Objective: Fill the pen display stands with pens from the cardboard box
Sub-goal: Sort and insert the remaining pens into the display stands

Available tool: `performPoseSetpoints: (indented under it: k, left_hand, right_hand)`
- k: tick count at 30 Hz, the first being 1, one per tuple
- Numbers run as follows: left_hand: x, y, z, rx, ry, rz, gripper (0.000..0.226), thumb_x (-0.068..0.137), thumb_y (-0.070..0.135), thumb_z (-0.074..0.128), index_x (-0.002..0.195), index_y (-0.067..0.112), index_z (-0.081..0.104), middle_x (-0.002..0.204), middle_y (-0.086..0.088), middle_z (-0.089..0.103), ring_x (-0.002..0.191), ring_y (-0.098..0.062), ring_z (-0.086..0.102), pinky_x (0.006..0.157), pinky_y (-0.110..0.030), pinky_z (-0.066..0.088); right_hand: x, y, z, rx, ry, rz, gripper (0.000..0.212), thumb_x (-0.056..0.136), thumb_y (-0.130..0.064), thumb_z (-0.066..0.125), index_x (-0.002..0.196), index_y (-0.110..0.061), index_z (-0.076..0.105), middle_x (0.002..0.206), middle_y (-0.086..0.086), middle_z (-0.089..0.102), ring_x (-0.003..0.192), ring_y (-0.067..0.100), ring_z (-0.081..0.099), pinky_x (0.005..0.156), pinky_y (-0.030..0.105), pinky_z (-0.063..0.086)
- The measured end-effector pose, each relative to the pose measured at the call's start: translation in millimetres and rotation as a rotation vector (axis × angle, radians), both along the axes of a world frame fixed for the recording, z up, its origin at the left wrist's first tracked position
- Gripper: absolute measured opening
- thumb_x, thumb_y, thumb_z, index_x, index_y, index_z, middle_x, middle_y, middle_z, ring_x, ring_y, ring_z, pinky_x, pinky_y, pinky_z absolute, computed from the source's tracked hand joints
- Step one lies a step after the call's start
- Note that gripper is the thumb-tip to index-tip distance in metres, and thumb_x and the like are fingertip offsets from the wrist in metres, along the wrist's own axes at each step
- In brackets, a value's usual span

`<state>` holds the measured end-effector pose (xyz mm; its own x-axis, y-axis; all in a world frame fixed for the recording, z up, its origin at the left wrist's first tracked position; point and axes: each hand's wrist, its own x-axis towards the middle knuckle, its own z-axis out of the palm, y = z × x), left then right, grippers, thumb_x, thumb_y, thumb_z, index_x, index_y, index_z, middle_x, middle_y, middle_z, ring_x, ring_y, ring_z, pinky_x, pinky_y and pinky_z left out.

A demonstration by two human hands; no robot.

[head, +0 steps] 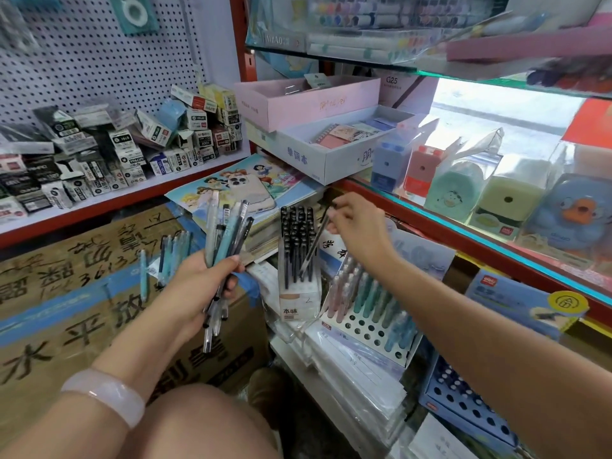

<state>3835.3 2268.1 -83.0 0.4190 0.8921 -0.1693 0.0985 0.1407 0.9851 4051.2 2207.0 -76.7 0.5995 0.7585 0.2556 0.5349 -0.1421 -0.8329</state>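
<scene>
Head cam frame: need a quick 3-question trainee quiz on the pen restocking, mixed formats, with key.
1. True or false: the left hand holds a bundle of mixed pens.
2. The right hand pinches a single black pen over which stand? A) the tall stand of black pens B) the white stand of pastel pens C) the blue stand
3. Fill in: a few loose pens lie on the taped ____ box behind the left hand.

Key: 1 true; 2 A; 3 cardboard
</scene>
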Motion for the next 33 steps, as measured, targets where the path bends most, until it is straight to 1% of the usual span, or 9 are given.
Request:
performPoseSetpoints:
  k: [3,7,14,20,24,26,28,30,33]
  left_hand:
    - [-3,3,1,0.007,-0.005,0.008,0.009,0.094,0.007,0.05,0.088,0.001,0.053,0.058,-0.001,0.049,0.043,-0.009,0.042,0.038,-0.017,0.036]
    - [-7,7,-2,0.018,-0.006,0.005,0.01,0.093,0.007,0.051,0.096,-0.002,0.055,0.06,0.0,0.054,0.048,-0.009,0.046,0.041,-0.016,0.04]
    - [-7,12,-7,0.01,0.006,-0.002,0.009,0.091,0.008,0.053,0.088,0.001,0.058,0.059,-0.003,0.054,0.051,-0.011,0.048,0.045,-0.019,0.041]
    - [-6,9,-7,-0.001,-0.014,-0.034,0.008,0.091,0.006,0.053,0.086,0.001,0.058,0.056,0.0,0.056,0.047,-0.007,0.05,0.043,-0.016,0.042]
    - [-9,7,-3,0.0,-0.02,-0.058,0.011,0.091,0.007,0.054,0.084,0.001,0.059,0.056,-0.003,0.054,0.049,-0.01,0.049,0.043,-0.017,0.041]
    - [-9,6,-1,-0.004,-0.038,-0.067,0.012,0.091,0.007,0.053,0.083,0.001,0.059,0.053,-0.001,0.054,0.048,-0.01,0.048,0.043,-0.017,0.04]
    - [-8,2,1,-0.008,-0.052,-0.089,0.012,0.092,0.006,0.051,0.083,0.0,0.058,0.051,0.0,0.053,0.046,-0.01,0.046,0.042,-0.016,0.039]
    - [-5,-2,4,-0.008,-0.06,-0.107,0.011,0.092,0.004,0.05,0.085,0.0,0.057,0.049,0.002,0.053,0.044,-0.009,0.045,0.041,-0.016,0.039]
    - [-4,-7,7,-0.018,-0.08,-0.125,0.008,0.092,0.002,0.049,0.088,0.0,0.055,0.05,0.005,0.056,0.045,-0.008,0.047,0.041,-0.016,0.039]
  right_hand:
    - [-11,11,-16,-0.056,-0.158,0.072,0.02,0.093,-0.019,0.054,0.11,-0.009,0.058,0.098,0.007,0.069,0.086,0.019,0.067,0.082,0.039,0.055]
    - [-19,22,-30,-0.09,-0.228,0.118,0.022,0.094,-0.018,0.054,0.111,-0.006,0.059,0.103,0.011,0.068,0.091,0.023,0.066,0.084,0.041,0.054]
    - [-22,33,-50,-0.2,-0.262,0.129,0.02,0.094,-0.022,0.053,0.108,-0.008,0.058,0.094,0.014,0.068,0.086,0.027,0.065,0.081,0.044,0.053]
    - [-26,33,-65,-0.352,-0.302,0.141,0.017,0.094,-0.025,0.053,0.095,-0.01,0.058,0.086,0.014,0.067,0.083,0.029,0.062,0.076,0.04,0.052]
    - [-24,28,-49,-0.339,-0.32,0.1,0.022,0.091,-0.032,0.058,0.094,-0.012,0.062,0.084,0.006,0.069,0.081,0.021,0.064,0.075,0.033,0.052]
    - [-29,25,-31,-0.213,-0.184,0.077,0.022,0.091,-0.034,0.056,0.092,-0.014,0.064,0.08,0.001,0.069,0.077,0.017,0.064,0.073,0.032,0.054]
    - [-43,23,-10,-0.109,0.101,0.169,0.023,0.092,-0.035,0.054,0.092,-0.015,0.066,0.079,0.001,0.069,0.073,0.012,0.065,0.068,0.026,0.056]
    - [-58,21,6,-0.091,0.35,0.279,0.025,0.092,-0.034,0.054,0.092,-0.012,0.065,0.08,0.004,0.068,0.07,0.011,0.064,0.064,0.02,0.056]
    - [-72,20,17,-0.08,0.561,0.339,0.02,0.093,-0.027,0.057,0.087,-0.009,0.062,0.077,0.007,0.066,0.064,0.011,0.061,0.064,0.021,0.056]
